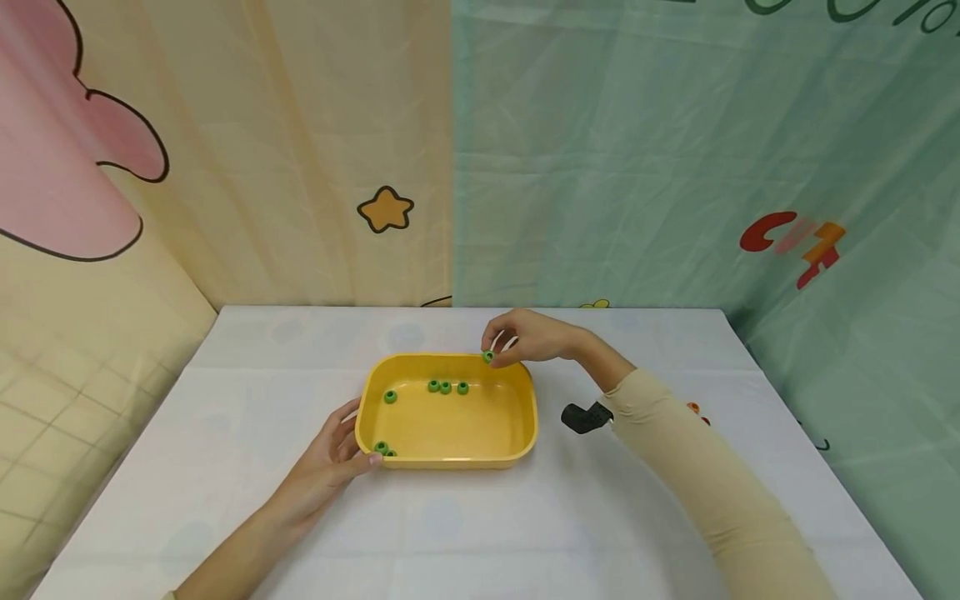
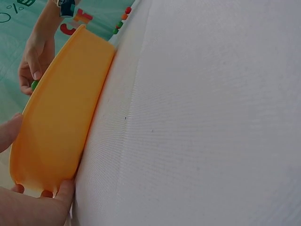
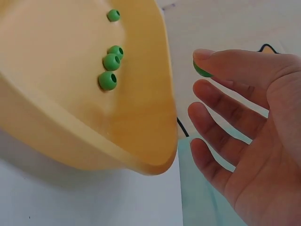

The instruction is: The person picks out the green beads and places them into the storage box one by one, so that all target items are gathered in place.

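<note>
A yellow tray (image 1: pixel 450 462) with rounded corners sits on the white table. My left hand (image 1: pixel 333 462) grips its near left corner, thumb over the rim and fingers along the outer wall. Between thumb and index finger, my right hand (image 1: pixel 536 336) pinches a green bead (image 3: pixel 202 70) above the far right part of the rim; the other fingers are spread and loosely bent. Several more green beads with dark holes lie inside the tray: a group of three with one bead (image 1: pixel 462 388) near the back wall, another bead (image 1: pixel 390 397) at left, and two by the left thumb.
On the table to the right, partly hidden by the right sleeve (image 1: pixel 697 467), lie loose beads, among them an orange bead (image 1: pixel 693 407) and a red bead (image 2: pixel 128 10). A black device (image 1: pixel 585 417) is at the right wrist. Printed curtains (image 1: pixel 600 167) hang behind the table.
</note>
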Demonstrator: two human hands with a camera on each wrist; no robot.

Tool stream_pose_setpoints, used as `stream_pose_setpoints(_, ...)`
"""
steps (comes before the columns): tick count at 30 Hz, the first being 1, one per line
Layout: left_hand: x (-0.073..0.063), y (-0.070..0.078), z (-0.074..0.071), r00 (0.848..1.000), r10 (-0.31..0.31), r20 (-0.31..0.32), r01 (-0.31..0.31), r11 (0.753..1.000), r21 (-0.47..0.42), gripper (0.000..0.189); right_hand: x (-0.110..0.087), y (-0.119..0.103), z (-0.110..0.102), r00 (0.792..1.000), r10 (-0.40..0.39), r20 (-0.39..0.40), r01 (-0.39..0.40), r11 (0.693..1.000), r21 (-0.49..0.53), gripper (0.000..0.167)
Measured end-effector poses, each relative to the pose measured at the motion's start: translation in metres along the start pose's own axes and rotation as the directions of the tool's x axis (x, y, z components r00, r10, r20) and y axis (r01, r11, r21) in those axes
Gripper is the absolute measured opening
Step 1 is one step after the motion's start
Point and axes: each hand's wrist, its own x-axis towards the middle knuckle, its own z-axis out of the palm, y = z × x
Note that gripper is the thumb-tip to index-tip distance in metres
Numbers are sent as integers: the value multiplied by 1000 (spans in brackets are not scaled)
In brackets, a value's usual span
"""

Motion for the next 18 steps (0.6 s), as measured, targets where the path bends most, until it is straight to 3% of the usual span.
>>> stream_pose_setpoints(9,0,-1,-1,1000,5,11,-5,1000,-3,98,5,-4,2,1000,-14,10,14,1000,-6,23)
stream_pose_setpoints(18,-1,-1,-1,1000,12,7,-12,1000,-6,98,-3,5,0,1000,-7,-5,7,1000,19,25)
